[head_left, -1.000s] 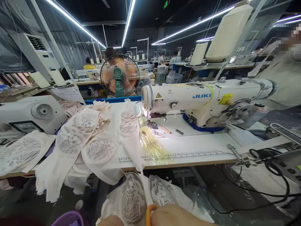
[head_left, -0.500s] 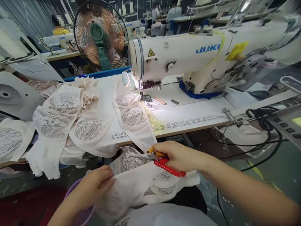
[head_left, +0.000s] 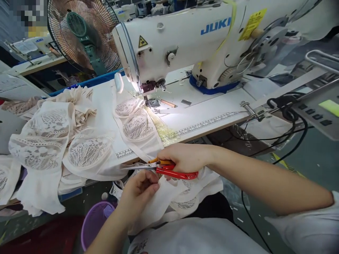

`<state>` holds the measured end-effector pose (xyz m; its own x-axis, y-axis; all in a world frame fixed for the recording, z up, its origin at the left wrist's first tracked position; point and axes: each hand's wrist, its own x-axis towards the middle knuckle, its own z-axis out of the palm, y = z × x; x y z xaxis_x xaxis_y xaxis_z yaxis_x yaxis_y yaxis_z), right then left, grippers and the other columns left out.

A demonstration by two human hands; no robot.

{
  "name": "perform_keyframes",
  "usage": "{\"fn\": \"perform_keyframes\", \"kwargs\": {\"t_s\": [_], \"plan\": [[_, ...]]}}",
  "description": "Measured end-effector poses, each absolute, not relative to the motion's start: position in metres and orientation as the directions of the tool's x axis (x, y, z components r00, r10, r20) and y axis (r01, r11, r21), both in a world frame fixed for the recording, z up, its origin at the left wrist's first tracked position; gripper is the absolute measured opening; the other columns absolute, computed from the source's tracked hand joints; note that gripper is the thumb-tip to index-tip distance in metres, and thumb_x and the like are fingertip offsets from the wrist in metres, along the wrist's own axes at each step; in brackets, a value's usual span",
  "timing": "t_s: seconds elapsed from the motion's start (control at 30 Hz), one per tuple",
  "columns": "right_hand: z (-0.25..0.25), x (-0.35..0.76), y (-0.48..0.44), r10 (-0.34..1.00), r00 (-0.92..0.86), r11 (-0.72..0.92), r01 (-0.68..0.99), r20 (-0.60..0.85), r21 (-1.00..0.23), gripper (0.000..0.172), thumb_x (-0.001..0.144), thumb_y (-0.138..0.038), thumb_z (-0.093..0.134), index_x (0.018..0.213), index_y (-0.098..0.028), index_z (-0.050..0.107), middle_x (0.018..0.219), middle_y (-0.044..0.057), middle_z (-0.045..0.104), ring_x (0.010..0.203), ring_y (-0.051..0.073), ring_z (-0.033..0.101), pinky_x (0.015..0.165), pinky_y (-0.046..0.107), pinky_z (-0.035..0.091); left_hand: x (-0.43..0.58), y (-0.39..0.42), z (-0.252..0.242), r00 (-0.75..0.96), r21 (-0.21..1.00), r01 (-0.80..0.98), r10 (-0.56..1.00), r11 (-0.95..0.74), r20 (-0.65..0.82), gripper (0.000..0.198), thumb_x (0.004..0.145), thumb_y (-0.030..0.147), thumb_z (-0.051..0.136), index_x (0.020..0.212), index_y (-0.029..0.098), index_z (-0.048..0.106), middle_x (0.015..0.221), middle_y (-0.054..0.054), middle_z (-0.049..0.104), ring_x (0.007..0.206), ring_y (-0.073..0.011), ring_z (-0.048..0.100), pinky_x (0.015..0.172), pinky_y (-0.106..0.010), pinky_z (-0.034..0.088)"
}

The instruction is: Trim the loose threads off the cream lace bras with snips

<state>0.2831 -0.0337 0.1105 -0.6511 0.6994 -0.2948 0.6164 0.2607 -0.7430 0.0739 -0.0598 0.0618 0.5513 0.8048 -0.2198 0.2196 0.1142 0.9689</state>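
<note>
My right hand [head_left: 182, 158] is closed around red-and-orange thread snips [head_left: 169, 170], whose blades point left just below the table's front edge. My left hand [head_left: 139, 192] pinches a cream fabric piece with lace panels [head_left: 182, 197] that lies in my lap, its fingers right under the snips' blades. A chain of the same lace pieces [head_left: 135, 125] runs from the lap up over the table edge to the needle of the white JUKI sewing machine [head_left: 185, 38].
More cream lace pieces [head_left: 53, 141] are heaped on the left of the sewing table [head_left: 212, 116]. A purple bin [head_left: 95, 222] stands on the floor by my left knee. A fan [head_left: 82, 31] sits behind the table, and black cables [head_left: 288, 116] and a control panel [head_left: 320, 113] are at right.
The camera has tilted down and closer. My left hand moved up to the snips and pinched the fabric under the blades; my right hand with the snips shifted slightly left and up.
</note>
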Motion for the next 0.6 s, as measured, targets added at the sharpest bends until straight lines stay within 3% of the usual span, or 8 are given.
{"fn": "perform_keyframes", "kwargs": {"t_s": [0.27, 0.6], "plan": [[0.1098, 0.283, -0.0289, 0.667, -0.711, 0.367, 0.571, -0.22, -0.735, 0.022, 0.069, -0.016, 0.054, 0.063, -0.021, 0.033, 0.06, -0.006, 0.042, 0.052, 0.011, 0.038, 0.045, 0.024, 0.029, 0.0774, -0.0582, 0.0713, 0.519, 0.937, 0.242, 0.782, 0.252, -0.345, 0.017, 0.072, 0.028, 0.07, 0.07, 0.014, 0.059, 0.065, 0.001, 0.052, 0.058, -0.0094, 0.043, 0.052, -0.019, 0.035], [0.1098, 0.2767, -0.0257, 0.649, -0.72, 0.341, 0.563, -0.244, -0.753, 0.024, 0.071, -0.021, 0.057, 0.064, -0.021, 0.034, 0.063, -0.005, 0.045, 0.054, 0.012, 0.041, 0.047, 0.025, 0.031, 0.0725, -0.0548, 0.0679, 0.467, 0.884, 0.261, 0.751, 0.387, -0.467, 0.029, 0.063, 0.04, 0.077, 0.068, 0.014, 0.065, 0.063, 0.0, 0.056, 0.057, -0.0086, 0.042, 0.052, -0.018, 0.033]]}}
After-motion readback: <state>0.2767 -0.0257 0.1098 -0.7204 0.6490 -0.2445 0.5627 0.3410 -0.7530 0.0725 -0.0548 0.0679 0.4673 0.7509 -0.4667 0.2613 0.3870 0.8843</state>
